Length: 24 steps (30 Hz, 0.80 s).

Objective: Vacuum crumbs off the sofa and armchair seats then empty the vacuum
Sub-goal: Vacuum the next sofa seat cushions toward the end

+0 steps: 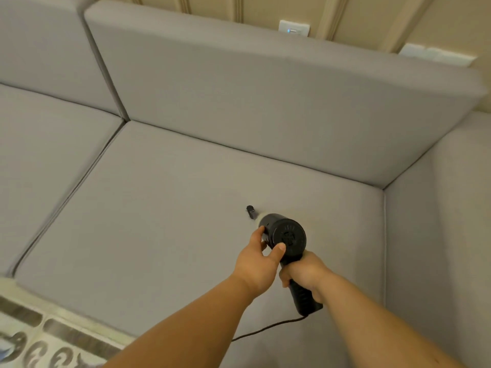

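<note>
A small black handheld vacuum point(288, 236) points away from me over the grey sofa seat cushion point(172, 208). Its narrow brush nozzle point(250, 210) touches or hovers just above the fabric near the cushion's middle. My right hand point(305, 274) grips the vacuum's handle from below. My left hand point(259, 257) holds the round motor body, thumb on its rear cap and fingers curled round its left side. A thin black cord point(265, 329) trails from the handle's base toward me. No crumbs show on the cushion.
The sofa's back cushion point(265, 102) rises behind the seat and the armrest point(438, 208) closes it on the right. A second seat cushion point(45, 144) lies to the left past a seam. A patterned rug point(39, 341) shows at the lower left. Wall sockets point(294, 28) sit above the back.
</note>
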Tool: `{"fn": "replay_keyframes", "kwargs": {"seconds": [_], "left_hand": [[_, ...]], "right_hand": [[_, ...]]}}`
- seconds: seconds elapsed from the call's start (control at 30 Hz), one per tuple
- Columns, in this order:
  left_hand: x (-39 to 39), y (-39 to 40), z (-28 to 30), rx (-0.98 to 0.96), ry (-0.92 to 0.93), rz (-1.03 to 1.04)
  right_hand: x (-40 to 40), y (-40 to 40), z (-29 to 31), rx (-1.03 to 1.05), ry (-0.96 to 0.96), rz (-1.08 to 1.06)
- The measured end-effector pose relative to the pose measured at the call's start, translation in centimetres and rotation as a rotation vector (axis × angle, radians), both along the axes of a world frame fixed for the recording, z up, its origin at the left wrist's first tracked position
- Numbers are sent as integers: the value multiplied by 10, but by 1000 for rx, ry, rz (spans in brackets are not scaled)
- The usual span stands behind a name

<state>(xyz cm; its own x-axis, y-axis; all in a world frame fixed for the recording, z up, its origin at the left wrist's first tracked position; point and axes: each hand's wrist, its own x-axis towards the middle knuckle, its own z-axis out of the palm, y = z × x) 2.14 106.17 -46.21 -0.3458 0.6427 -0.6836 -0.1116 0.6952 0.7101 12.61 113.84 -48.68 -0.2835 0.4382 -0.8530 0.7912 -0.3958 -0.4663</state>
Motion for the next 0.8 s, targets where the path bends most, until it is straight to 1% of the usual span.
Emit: {"fn": "replay_keyframes", "kwargs": {"seconds": [0.23,0.4,0.6,0.8], "left_hand": [[58,-62,6,-11,7,-2],[85,-85,7,10,13,21],[92,-75,8,103,60,2],[64,-33,-8,125,82,12]], "right_hand": [[57,-61,-1,-33,-18,11],[85,-84,0,-7,3,-3],[94,-80,-2,107,86,-118],[62,-39,-21,149,134,-142]]}}
